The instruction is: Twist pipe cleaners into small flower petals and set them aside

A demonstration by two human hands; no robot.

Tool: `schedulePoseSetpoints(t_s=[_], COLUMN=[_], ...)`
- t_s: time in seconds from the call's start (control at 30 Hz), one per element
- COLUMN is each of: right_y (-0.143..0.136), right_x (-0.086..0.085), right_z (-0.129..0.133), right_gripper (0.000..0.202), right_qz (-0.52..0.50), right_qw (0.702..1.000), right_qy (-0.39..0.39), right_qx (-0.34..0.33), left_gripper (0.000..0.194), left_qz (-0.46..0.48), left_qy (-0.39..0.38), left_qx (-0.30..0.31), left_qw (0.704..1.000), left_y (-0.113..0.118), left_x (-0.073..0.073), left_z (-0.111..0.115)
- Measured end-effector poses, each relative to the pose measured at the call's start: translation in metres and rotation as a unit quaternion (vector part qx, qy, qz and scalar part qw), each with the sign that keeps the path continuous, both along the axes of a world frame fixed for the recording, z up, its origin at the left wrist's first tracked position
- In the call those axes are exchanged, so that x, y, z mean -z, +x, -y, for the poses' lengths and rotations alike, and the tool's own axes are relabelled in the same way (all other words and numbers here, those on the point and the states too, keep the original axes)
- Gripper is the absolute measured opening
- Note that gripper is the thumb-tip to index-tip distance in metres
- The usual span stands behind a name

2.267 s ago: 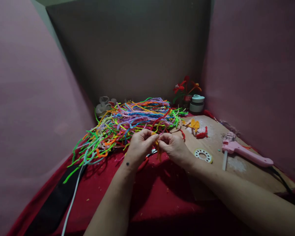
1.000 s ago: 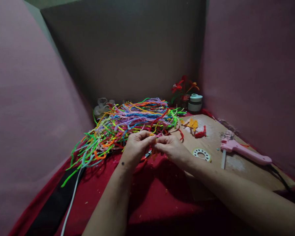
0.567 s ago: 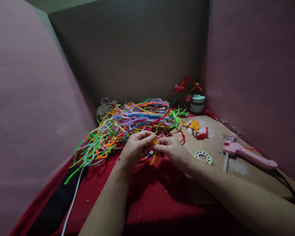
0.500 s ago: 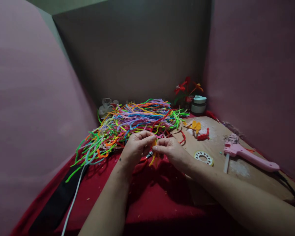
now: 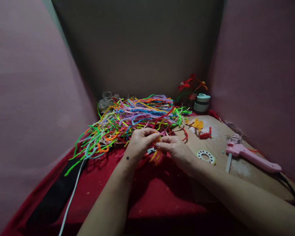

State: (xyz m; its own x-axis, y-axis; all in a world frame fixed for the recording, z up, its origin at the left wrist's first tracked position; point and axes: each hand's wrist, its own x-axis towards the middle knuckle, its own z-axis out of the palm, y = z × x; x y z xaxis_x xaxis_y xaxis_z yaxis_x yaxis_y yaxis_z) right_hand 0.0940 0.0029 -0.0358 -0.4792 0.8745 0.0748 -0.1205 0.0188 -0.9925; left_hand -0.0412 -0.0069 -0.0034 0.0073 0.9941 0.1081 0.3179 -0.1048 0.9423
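Close together over the red cloth, my left hand (image 5: 142, 142) and my right hand (image 5: 172, 148) pinch a small yellow-orange pipe cleaner piece (image 5: 156, 156) between them. Its loose ends hang below the fingertips; the upper part is mostly hidden by my fingers. Behind and below the hands lie scissors (image 5: 151, 150), their red handles partly covered by my left hand. Just beyond my hands spreads a large heap of many-coloured pipe cleaners (image 5: 142, 114).
On the right, a brown board (image 5: 186, 144) carries a pink glue gun (image 5: 253, 156), a round white disc with holes (image 5: 206, 157), yellow pieces (image 5: 196, 123) and red pieces (image 5: 206, 133). Behind stand a lidded jar (image 5: 202, 102) and red flowers (image 5: 185, 84). A white cable (image 5: 72, 198) crosses a black strip (image 5: 52, 193).
The view has shifted slightly. Both hands still pinch the yellow-orange piece, which has turned a little, and its hanging ends look shorter and more spread.
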Motion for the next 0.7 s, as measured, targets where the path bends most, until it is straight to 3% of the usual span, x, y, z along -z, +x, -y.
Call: schedulePoseSetpoints(t_s=[0.1, 0.23, 0.3, 0.37, 0.43, 0.6, 0.7], right_y=[0.0, -0.002, -0.002, -0.002, -0.001, -0.001, 0.0], right_x=[0.005, 0.009, 0.01, 0.009, 0.008, 0.003, 0.0], right_z=[-0.003, -0.008, -0.009, -0.009, -0.008, -0.006, -0.008], right_gripper=[0.022, 0.02, 0.021, 0.023, 0.024, 0.027, 0.029], right_qz=[0.004, -0.01, -0.018, -0.015, -0.006, -0.01, -0.045], right_qw=[1.0, 0.998, 0.997, 0.997, 0.998, 0.999, 0.998], right_qy=[-0.004, -0.059, -0.074, -0.072, -0.061, -0.036, -0.019], right_qx=[0.013, 0.011, 0.012, 0.019, 0.025, 0.008, 0.039], left_gripper=[0.014, 0.011, 0.012, 0.015, 0.018, 0.018, 0.026], left_qz=[-0.036, -0.181, -0.159, -0.083, -0.038, -0.12, -0.056], left_qy=[0.058, 0.238, 0.207, 0.116, 0.056, 0.143, 0.098], left_qx=[-0.032, -0.112, -0.107, -0.068, -0.035, -0.121, -0.091], left_qw=[0.997, 0.948, 0.959, 0.987, 0.997, 0.975, 0.989], left_y=[0.003, 0.008, 0.008, 0.007, 0.006, 0.005, 0.0], left_x=[0.004, 0.012, 0.013, 0.011, 0.01, 0.009, 0.005], left_z=[0.001, 0.0, -0.001, -0.003, -0.004, -0.006, -0.004])
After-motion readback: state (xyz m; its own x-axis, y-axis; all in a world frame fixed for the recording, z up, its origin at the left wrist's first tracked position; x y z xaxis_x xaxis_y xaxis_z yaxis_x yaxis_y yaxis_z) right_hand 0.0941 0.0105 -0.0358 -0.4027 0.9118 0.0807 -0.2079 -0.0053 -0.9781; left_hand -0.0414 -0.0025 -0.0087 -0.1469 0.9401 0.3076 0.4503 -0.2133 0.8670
